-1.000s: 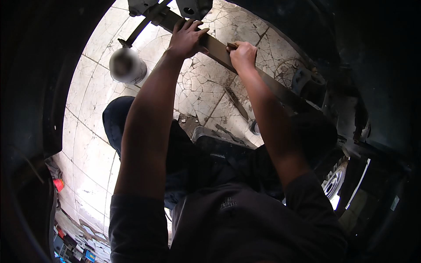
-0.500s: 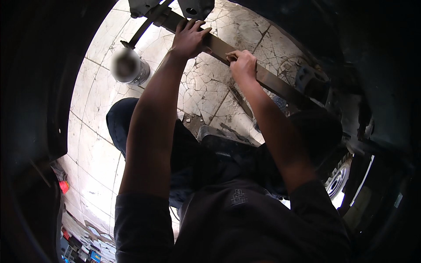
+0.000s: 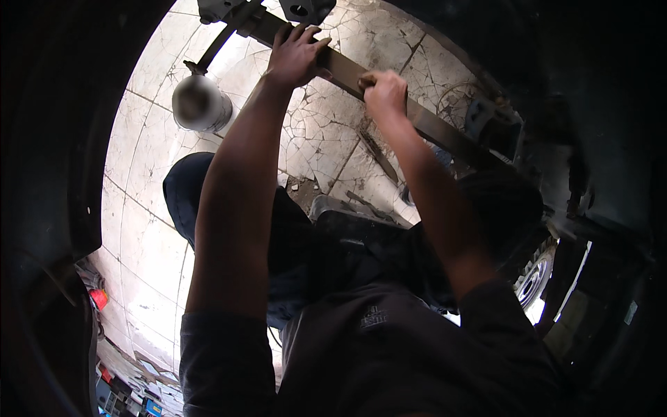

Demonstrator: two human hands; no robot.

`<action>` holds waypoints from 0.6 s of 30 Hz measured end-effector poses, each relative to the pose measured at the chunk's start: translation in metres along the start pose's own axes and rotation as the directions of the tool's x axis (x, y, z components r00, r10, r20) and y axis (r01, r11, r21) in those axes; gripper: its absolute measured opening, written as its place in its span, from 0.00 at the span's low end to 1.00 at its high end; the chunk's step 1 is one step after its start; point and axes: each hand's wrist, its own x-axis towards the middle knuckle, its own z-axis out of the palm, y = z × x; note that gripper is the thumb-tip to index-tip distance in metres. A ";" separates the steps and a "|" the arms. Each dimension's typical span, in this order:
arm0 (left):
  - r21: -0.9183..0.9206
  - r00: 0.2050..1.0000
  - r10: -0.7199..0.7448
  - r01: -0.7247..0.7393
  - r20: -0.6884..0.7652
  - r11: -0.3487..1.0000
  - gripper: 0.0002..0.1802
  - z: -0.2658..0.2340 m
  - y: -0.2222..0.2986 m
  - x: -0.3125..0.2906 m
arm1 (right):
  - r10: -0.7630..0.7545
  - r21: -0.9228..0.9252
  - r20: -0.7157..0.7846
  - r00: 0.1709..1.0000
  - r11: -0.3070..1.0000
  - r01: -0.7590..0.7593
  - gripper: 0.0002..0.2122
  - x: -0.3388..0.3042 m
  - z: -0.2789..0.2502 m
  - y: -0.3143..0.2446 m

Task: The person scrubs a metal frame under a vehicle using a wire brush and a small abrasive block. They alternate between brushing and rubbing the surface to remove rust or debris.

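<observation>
A long flat brown-grey metal beam (image 3: pixel 343 68) runs slantwise from the upper middle down toward the right. My left hand (image 3: pixel 297 57) lies on its upper stretch, fingers spread over the far edge and the thumb at the near side. Farther right along the same beam, my right hand (image 3: pixel 386 94) is closed, its knuckles up and its fingers pressed to the surface. Something small and dark brown shows at those fingertips, but motion blur hides what it is.
Dark metal brackets (image 3: pixel 300 8) and a thin bar (image 3: pixel 217 50) adjoin the beam's upper end. A light bucket (image 3: pixel 221 111) stands on the cracked tile floor (image 3: pixel 142 201). Dark bodywork surrounds me, with a wheel (image 3: pixel 533 281) at lower right and a dark, box-like object (image 3: pixel 340 212) by my legs.
The whole view has shifted slightly, so the bucket and beam sit a little higher and farther left. My right hand has moved slightly along the beam and looks more curled; my left stays on it.
</observation>
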 end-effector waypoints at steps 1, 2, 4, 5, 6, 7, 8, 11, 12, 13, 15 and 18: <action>-0.009 1.000 0.009 -0.009 -0.001 1.000 0.48 0.002 0.003 0.000 | -0.016 -0.010 -0.012 1.000 1.000 0.016 0.06 0.010 0.000 0.006; -0.013 1.000 0.011 -0.011 -0.012 1.000 0.48 0.000 0.004 0.002 | 0.019 -0.078 -0.052 0.998 0.997 -0.023 0.07 0.025 0.002 0.008; -0.008 1.000 0.007 -0.007 -0.005 1.000 0.48 -0.001 0.006 0.006 | 0.042 -0.059 -0.048 0.998 0.997 -0.045 0.06 0.025 0.002 0.010; -0.012 1.000 0.010 -0.010 0.005 1.000 0.49 -0.001 0.004 0.004 | 0.053 -0.047 -0.044 0.998 0.997 -0.055 0.06 0.025 0.003 0.009; -0.016 1.000 0.014 -0.014 0.015 1.000 0.49 -0.001 0.002 0.002 | 0.081 -0.027 -0.017 0.997 0.996 -0.082 0.06 0.014 0.004 0.006; -0.017 1.000 0.008 -0.008 0.024 1.000 0.49 0.000 -0.003 -0.003 | 0.100 -0.005 0.015 0.995 0.995 -0.100 0.05 -0.005 0.002 -0.011; -0.014 1.000 0.003 -0.003 0.011 1.000 0.49 0.000 -0.004 -0.007 | 0.122 0.009 0.044 0.992 0.992 -0.123 0.05 -0.015 -0.002 -0.019; -0.034 1.000 0.022 -0.023 -0.019 0.999 0.48 0.001 -0.001 -0.002 | 0.074 0.071 0.029 0.997 0.995 -0.076 0.04 -0.010 -0.003 -0.003; -0.013 1.000 0.005 -0.005 -0.022 1.000 0.48 0.001 0.002 0.001 | 0.042 0.024 -0.026 0.999 0.999 -0.042 0.04 0.000 0.002 0.003; -0.022 0.999 0.019 -0.019 -0.029 1.000 0.48 0.003 0.005 0.002 | 0.082 0.026 -0.028 0.996 0.996 -0.082 0.04 0.006 0.003 0.008; -0.022 0.998 0.028 -0.029 -0.052 0.999 0.48 0.003 0.002 0.004 | 0.141 0.045 -0.032 0.990 0.989 -0.139 0.04 0.022 0.004 0.009; -0.012 1.000 0.009 -0.009 -0.002 1.000 0.49 0.000 -0.002 -0.002 | 0.107 0.003 0.008 0.994 0.994 -0.107 0.05 -0.007 0.012 -0.002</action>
